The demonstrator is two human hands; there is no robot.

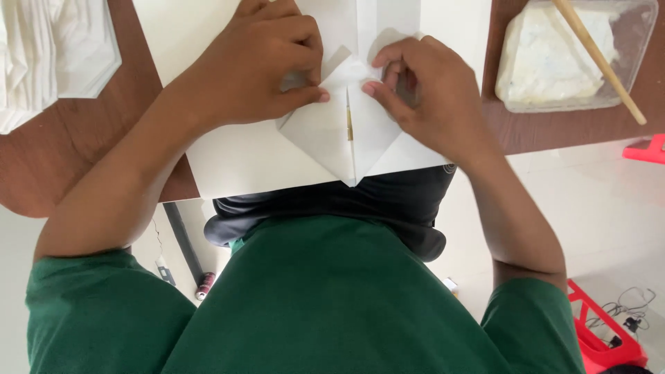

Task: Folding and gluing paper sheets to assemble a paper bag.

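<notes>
Fingers (pixel 315 93) of both hands are pressing together onto the folded white paper (pixel 346 142) lying at the surface's (pixel 41 166) near edge; being thin, light and easily creased, it is probably best gripped at its folded edges.

A brown wooden table (pixel 41 159) carries a large white sheet of paper (pixel 242 156), a clear plastic container (pixel 641 41) and white folded paper (pixel 48 48) at its left corner.
</notes>
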